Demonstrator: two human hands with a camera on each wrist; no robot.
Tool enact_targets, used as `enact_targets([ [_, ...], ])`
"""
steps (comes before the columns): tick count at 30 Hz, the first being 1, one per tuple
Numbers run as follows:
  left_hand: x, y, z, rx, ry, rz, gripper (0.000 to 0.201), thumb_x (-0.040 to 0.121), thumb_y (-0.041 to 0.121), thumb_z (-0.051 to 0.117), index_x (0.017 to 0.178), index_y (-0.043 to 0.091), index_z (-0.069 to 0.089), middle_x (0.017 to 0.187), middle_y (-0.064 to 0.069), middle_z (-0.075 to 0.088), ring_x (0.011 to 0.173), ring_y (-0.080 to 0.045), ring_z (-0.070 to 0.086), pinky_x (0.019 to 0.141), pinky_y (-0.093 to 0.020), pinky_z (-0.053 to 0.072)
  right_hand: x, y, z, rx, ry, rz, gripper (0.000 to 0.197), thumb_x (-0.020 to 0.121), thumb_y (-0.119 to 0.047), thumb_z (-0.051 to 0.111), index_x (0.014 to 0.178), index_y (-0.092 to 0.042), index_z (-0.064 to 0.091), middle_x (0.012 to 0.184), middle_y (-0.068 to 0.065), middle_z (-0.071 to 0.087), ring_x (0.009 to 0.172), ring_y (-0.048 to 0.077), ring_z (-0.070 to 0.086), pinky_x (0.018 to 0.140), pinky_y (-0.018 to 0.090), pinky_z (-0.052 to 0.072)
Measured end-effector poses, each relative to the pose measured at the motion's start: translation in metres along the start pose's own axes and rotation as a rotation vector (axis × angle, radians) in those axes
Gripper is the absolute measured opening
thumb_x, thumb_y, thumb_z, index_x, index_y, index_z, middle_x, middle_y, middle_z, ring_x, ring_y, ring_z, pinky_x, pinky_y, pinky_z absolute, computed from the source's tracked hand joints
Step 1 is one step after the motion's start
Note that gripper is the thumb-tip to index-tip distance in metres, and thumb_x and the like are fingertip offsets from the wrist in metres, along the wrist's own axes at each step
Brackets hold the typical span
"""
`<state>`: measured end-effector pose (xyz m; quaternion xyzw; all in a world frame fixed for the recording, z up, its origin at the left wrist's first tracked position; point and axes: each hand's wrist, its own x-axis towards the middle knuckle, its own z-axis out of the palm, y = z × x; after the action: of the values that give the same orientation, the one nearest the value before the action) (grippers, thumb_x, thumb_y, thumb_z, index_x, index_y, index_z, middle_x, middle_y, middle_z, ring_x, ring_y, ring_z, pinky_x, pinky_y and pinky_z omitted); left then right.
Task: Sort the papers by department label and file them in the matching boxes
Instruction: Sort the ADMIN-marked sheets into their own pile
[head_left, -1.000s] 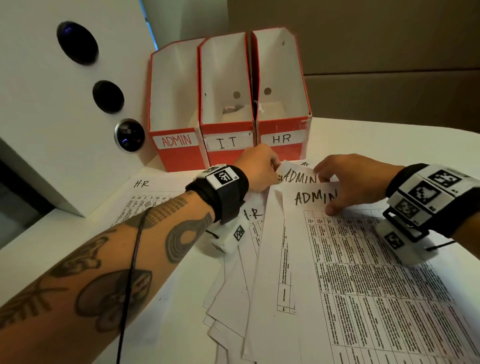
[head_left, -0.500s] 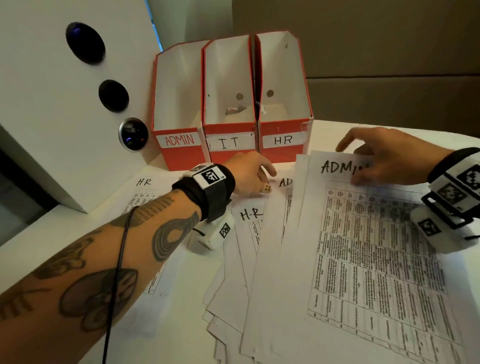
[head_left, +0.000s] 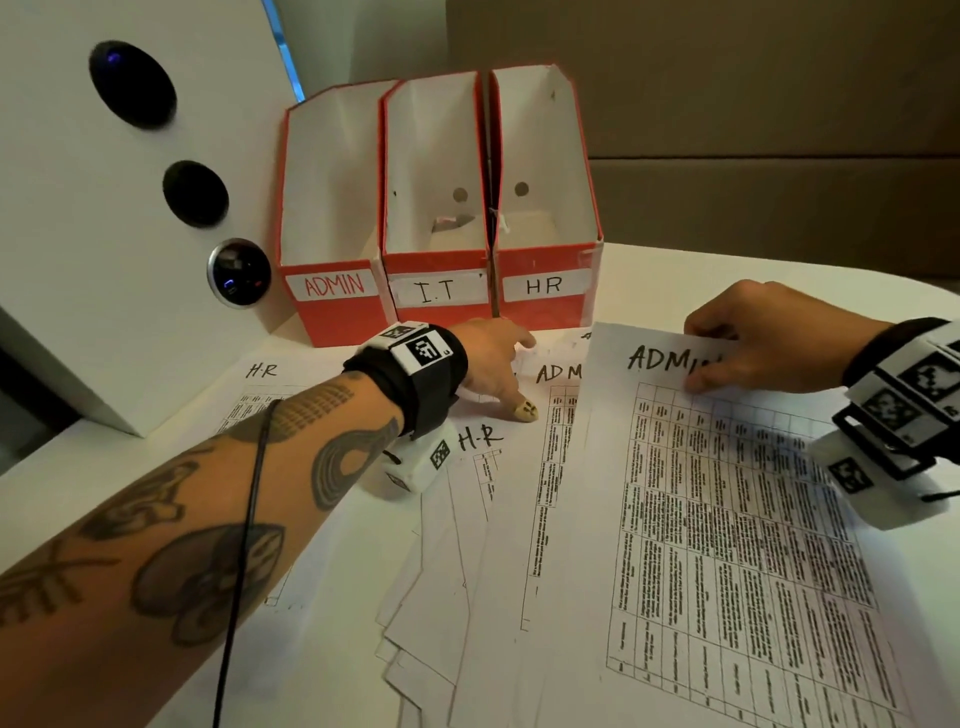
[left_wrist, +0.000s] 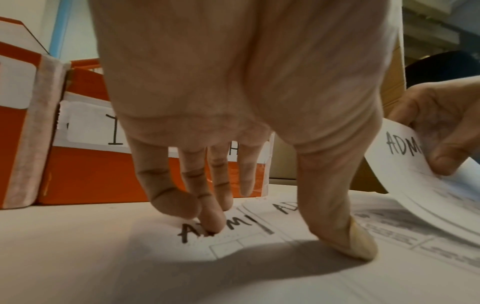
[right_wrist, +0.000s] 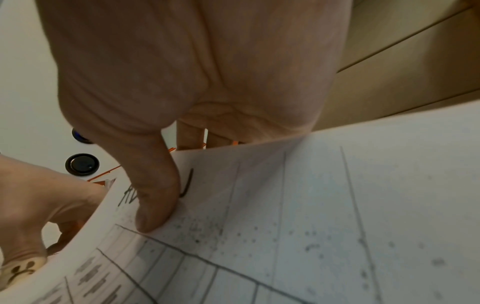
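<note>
The top ADMIN sheet (head_left: 717, 499) lies at the right of the fanned papers, its far edge lifted off the pile; the right hand (head_left: 769, 338) pinches that edge, thumb (right_wrist: 153, 197) on the printed face over the written label and fingers behind it. Just left of it a second ADMIN sheet (head_left: 550, 467) lies flat; the left hand (head_left: 493, 364) presses on the pile near its heading with fingertips (left_wrist: 210, 218) and thumb down, fingers fairly straight, gripping nothing. In the left wrist view a third sheet headed ADMIN (left_wrist: 221, 232) lies under those fingertips. An H-R sheet (head_left: 478, 441) shows nearer and left in the fan; another H-R sheet (head_left: 260, 374) lies flat further left under the left forearm. The rest of the papers (head_left: 431, 597) spread toward the near edge of the white surface (head_left: 727, 280). Beyond the hands three red boxes stand side by side: ADMIN box (head_left: 332, 301) left, I.T box (head_left: 441, 296) middle, HR box (head_left: 545, 291) right. A white panel (head_left: 104, 234) with dark round lenses stands at far left.
</note>
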<state>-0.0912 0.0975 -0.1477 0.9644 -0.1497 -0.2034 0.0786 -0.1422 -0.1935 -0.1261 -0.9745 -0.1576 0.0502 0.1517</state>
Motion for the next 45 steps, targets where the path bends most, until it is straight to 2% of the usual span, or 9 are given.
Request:
enact_targets([
  [7,0.000,0.002,-0.005,0.036,0.095,0.025,0.083,0.074,0.044,0.094,0.145,0.026,0.056,0.143,0.005,0.056,0.129,-0.022,0.054,0.108,-0.040,0.049,0.001,-0.008,0.003,-0.007,-0.010,-0.005,0.018,0.079,-0.039,0.087,0.088,-0.031,0.073,0.088,-0.019,0.074,0.078,0.001,0.069,0.070,0.024,0.055],
  [11,-0.005,0.001,-0.009,-0.107,0.305,0.099,0.023,0.091,0.017,0.080,0.109,0.026,0.071,0.116,0.005,0.067,0.108,-0.015,0.064,0.101,-0.036,0.056,0.002,-0.012,0.004,0.012,0.024,0.018,0.019,0.082,-0.040,0.085,0.095,-0.028,0.077,0.094,-0.015,0.076,0.088,0.008,0.070,0.082,0.036,0.059],
  [16,-0.019,0.004,-0.015,-0.516,0.346,0.161,0.012,0.098,0.003,0.070,0.099,0.014,0.073,0.096,-0.004,0.078,0.074,-0.004,0.076,0.066,-0.012,0.057,0.014,-0.017,0.010,0.058,0.093,0.005,0.046,0.085,-0.036,0.084,0.127,-0.026,0.070,0.121,-0.010,0.070,0.106,0.014,0.063,0.096,0.036,0.052],
  [18,-0.028,0.004,-0.017,-0.596,0.378,0.233,0.012,0.096,0.001,0.072,0.103,0.010,0.075,0.094,-0.003,0.078,0.074,-0.001,0.076,0.071,-0.015,0.060,0.017,-0.021,0.011,0.072,0.116,-0.011,0.038,0.086,-0.032,0.084,0.121,-0.025,0.072,0.111,-0.011,0.070,0.100,0.013,0.064,0.090,0.033,0.051],
  [20,-0.035,0.002,-0.019,-0.638,0.408,0.281,0.018,0.093,0.003,0.077,0.105,0.015,0.075,0.091,-0.001,0.080,0.084,-0.006,0.078,0.084,-0.023,0.062,0.017,-0.027,0.009,0.060,0.142,-0.014,0.015,0.085,-0.031,0.085,0.088,-0.024,0.073,0.095,-0.010,0.074,0.087,0.014,0.067,0.077,0.035,0.054],
  [22,-0.040,-0.002,-0.019,-0.665,0.415,0.299,0.025,0.090,0.002,0.080,0.108,0.018,0.075,0.093,0.000,0.080,0.093,-0.014,0.078,0.090,-0.027,0.061,0.017,-0.028,0.008,0.071,0.175,-0.010,0.022,0.082,-0.029,0.088,0.074,-0.024,0.068,0.086,-0.006,0.075,0.080,0.017,0.068,0.072,0.040,0.057],
  [31,-0.067,-0.026,-0.012,-0.868,0.394,0.347,0.033,0.086,-0.003,0.082,0.116,0.009,0.073,0.085,-0.011,0.081,0.086,-0.020,0.081,0.080,-0.021,0.060,0.011,-0.032,0.012,0.274,0.178,-0.005,0.041,0.078,-0.024,0.091,0.100,-0.029,0.057,0.088,-0.011,0.078,0.081,0.010,0.075,0.074,0.029,0.057],
  [38,-0.078,-0.053,-0.005,-0.925,0.463,0.345,0.035,0.074,0.002,0.090,0.102,0.016,0.076,0.070,0.003,0.077,0.073,-0.007,0.075,0.077,-0.019,0.058,0.013,-0.021,0.016,0.231,0.149,0.029,0.020,0.077,-0.037,0.089,0.083,-0.027,0.073,0.084,-0.012,0.077,0.081,0.014,0.073,0.071,0.033,0.056],
  [45,-0.081,-0.059,0.009,-1.124,0.195,0.342,0.039,0.086,0.030,0.069,0.120,0.012,0.076,0.121,-0.007,0.079,0.116,-0.022,0.074,0.096,-0.036,0.061,0.010,-0.013,0.020,0.431,0.194,-0.023,0.017,0.076,-0.016,0.090,0.084,-0.016,0.076,0.085,-0.015,0.079,0.075,0.004,0.075,0.077,0.027,0.057],
])
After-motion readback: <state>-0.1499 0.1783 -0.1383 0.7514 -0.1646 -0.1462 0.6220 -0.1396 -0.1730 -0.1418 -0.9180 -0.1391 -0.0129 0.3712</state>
